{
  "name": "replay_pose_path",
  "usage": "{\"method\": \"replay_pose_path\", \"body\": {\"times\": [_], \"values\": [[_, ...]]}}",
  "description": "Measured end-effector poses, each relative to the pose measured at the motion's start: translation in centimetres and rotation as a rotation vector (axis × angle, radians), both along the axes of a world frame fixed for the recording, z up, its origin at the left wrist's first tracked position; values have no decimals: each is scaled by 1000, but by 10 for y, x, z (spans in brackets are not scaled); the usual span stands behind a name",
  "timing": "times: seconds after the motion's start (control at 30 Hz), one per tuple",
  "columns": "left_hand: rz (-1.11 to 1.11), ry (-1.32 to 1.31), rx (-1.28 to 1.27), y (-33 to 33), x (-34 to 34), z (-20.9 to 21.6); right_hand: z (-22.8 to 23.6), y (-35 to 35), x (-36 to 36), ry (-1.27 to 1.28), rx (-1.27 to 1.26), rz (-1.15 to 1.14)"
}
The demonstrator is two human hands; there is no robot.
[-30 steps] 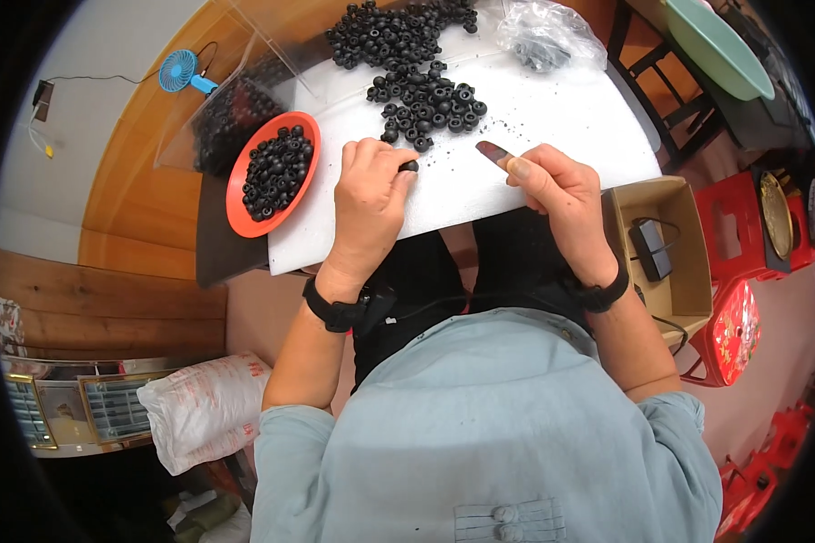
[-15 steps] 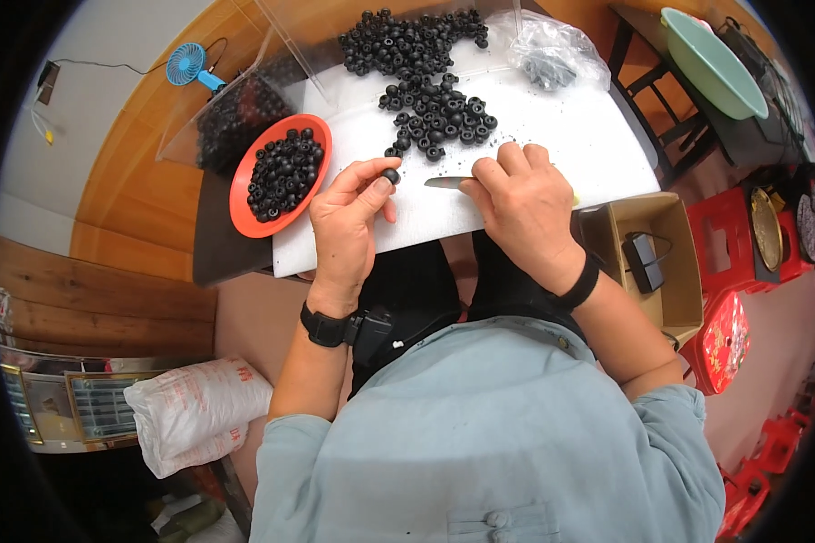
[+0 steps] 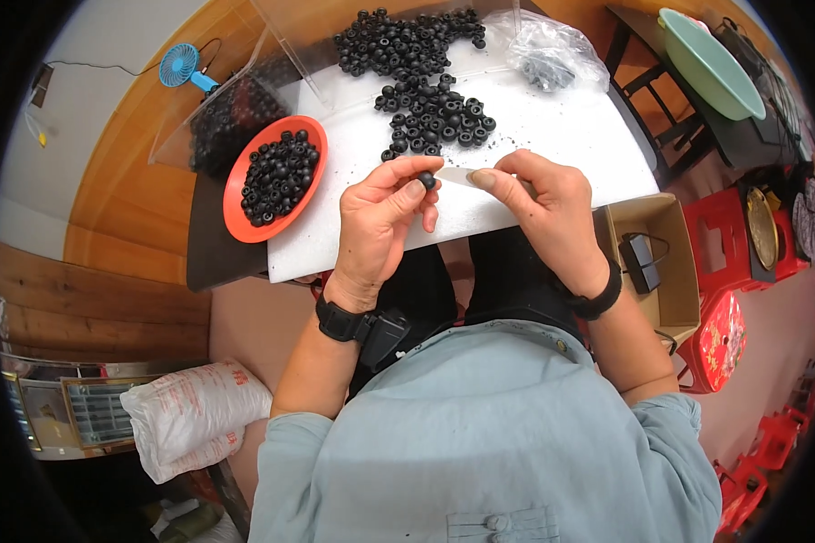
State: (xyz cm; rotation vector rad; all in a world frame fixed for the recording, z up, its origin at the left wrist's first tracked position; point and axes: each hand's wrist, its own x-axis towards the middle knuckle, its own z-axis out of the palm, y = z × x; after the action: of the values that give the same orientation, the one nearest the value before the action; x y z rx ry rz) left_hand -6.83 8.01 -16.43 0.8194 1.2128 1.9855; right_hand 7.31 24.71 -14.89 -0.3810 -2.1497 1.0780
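Forearms extended forward; round black bead [image 3: 426, 180] is pinched by left hand [image 3: 376, 222] fingertips above desk [image 3: 598, 136]; knife [image 3: 456, 176] is gripped in right hand [image 3: 557, 208], blade pointed left, tip just beside bead, contact unclear

Over the near part of the white board [image 3: 575, 131], the right hand [image 3: 551, 204] hides the knife [image 3: 453, 175] handle, and honestly can't tell if the blade touches the black bead [image 3: 427, 180], which the left hand [image 3: 378, 213] partly covers. Crumbs [image 3: 514, 143] on the board: way too tiny. Bag [image 3: 561, 50] at the board's far right blurs whatever's inside. Shirt [image 3: 480, 425], on the board's near side, gets chopped by the bottom edge.
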Motion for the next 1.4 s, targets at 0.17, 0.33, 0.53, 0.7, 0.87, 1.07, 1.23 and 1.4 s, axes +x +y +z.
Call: {"method": "replay_pose_path", "body": {"times": [0.17, 0.33, 0.53, 0.7, 0.87, 1.07, 1.23, 1.4], "values": [[-3, -8, -13, 3, 5, 1, -9, 4, -2, -15, 94, -36], [-7, 76, -1, 4, 7, -1, -11, 3, -2, -39, 96, -66], [0, 116, 31, 4, 7, -6, -12, 0, -3, -2, 149, -84], [6, 98, 57, 5, 7, -6, -13, -2, -2, -12, 164, -91], [19, 112, 73, 5, 8, -8, -12, -2, -4, -8, 196, -97], [28, 123, 59, 5, 10, -7, -13, -1, -3, -14, 218, -97], [45, 133, 72, 7, 11, -8, -14, -2, -4, -19, 215, -90], [66, 133, 85, 8, 12, -8, -16, -3, -4, 3, 244, -97]]}}
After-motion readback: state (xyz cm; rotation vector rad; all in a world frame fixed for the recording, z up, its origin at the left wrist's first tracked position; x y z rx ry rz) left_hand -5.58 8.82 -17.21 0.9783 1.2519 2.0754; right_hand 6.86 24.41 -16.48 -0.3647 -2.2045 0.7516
